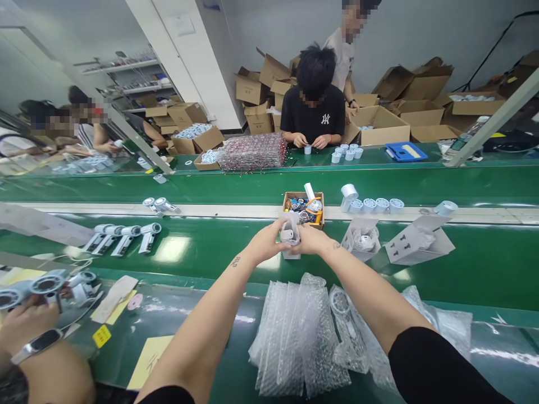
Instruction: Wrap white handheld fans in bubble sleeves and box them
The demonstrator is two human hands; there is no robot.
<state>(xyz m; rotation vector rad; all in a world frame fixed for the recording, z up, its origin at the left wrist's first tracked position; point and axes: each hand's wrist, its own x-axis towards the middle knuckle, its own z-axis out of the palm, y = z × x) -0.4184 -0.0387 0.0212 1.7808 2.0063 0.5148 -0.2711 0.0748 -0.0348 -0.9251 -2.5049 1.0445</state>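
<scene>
Both my arms reach forward over the green conveyor belt. My left hand (268, 241) and my right hand (310, 239) grip an open white carton (292, 254) from its two sides, fingers wrapped round it. Inside the carton shows a pale item, partly hidden by the hands and flaps. Just beyond is a brown cardboard box (285, 203) filled with mixed small parts. To the right on the belt stand another open white carton (357, 238) with a bubble-wrapped item and a larger white box (421, 247). Below my arms lie bubble-wrap bags (295, 336), and beside them a wrapped handheld device (347, 325).
Several pale blue handheld devices (122, 237) lie on the belt at left. White round parts (375, 205) line the middle strip. A co-worker's hand (31, 325) holds a device at lower left. Across the line a person in a black shirt (309, 115) handles a small cup-shaped part.
</scene>
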